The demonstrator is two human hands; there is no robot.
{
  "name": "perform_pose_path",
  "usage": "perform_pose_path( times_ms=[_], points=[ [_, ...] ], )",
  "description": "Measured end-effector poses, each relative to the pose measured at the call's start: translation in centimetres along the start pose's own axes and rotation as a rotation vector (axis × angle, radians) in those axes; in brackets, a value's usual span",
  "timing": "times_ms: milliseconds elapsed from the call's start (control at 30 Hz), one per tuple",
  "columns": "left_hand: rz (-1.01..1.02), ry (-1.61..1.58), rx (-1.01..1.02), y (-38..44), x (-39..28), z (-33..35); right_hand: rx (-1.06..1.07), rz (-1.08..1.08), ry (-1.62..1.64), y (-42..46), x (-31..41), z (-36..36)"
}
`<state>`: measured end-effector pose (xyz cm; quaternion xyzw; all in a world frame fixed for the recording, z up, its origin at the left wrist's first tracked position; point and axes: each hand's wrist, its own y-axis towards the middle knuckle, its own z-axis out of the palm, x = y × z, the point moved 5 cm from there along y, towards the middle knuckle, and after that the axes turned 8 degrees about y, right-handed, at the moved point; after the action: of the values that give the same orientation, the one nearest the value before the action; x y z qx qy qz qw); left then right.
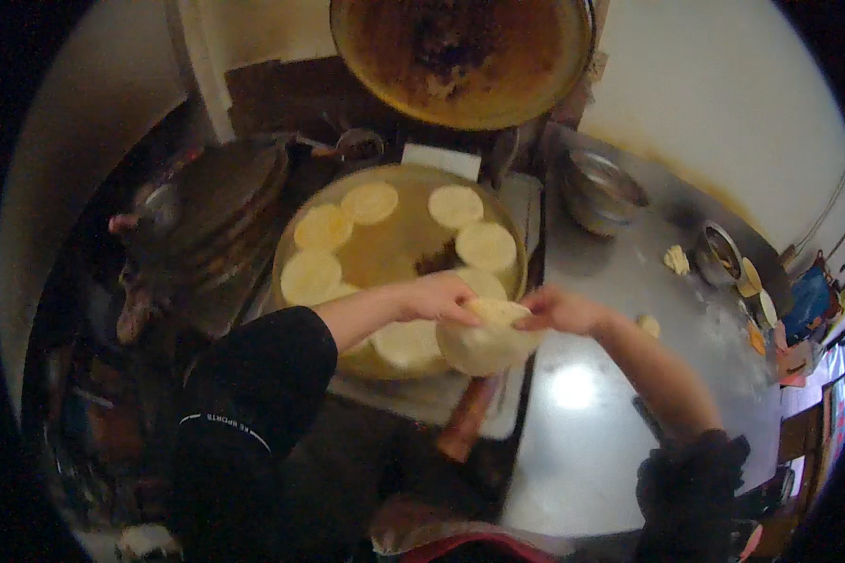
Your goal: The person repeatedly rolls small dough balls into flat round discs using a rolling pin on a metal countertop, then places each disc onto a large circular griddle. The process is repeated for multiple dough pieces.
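A thin, pale dough round (489, 345) hangs between my two hands over the right front rim of a large round griddle (387, 250). My left hand (442, 299) pinches its left upper edge, and the fingers of my right hand (560, 310) grip the right upper edge. Several flat dough rounds lie in a ring on the griddle, among them one at the back right (455, 206) and one at the left (312, 276). A round at the front (405, 343) is partly covered by my left forearm and the held dough.
A browned round lid (465, 63) stands raised behind the griddle. On the steel counter (577, 457) to the right are metal bowls (605, 197), a smaller bowl (720, 253) and dough lumps (676, 260). A brown handle (468, 419) juts out in front; a dark round lid (218, 190) is at left.
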<state>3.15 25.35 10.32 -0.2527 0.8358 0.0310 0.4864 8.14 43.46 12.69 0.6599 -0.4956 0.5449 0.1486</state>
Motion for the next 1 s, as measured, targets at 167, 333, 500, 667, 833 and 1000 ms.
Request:
perform_pose_path(
  times_ms=[167,333,500,667,833,1000],
  points=[
    [-0.065,0.351,-0.304,3.4,7.3,-18.9,-0.204,-0.165,-0.038,18.9,4.1,-7.7],
    [-0.034,0.457,-0.567,8.2,16.6,-29.7,-0.462,-0.246,-0.216,32.7,5.7,-12.5],
    [-0.098,0.485,-0.502,13.1,25.5,-30.2,-0.587,-0.242,-0.490,40.5,0.2,-12.3],
    [0.058,0.765,-0.386,12.9,30.6,-26.8,-0.302,-0.135,-0.721,42.2,-3.2,-7.8],
    [0.223,0.863,-0.582,9.2,30.5,-27.0,-0.097,-0.171,-0.853,41.3,-2.1,-6.5],
    [-0.358,1.099,-0.138,5.0,29.9,-23.0,-0.248,-0.216,-0.856,42.3,-2.7,-6.2]
  ],
)
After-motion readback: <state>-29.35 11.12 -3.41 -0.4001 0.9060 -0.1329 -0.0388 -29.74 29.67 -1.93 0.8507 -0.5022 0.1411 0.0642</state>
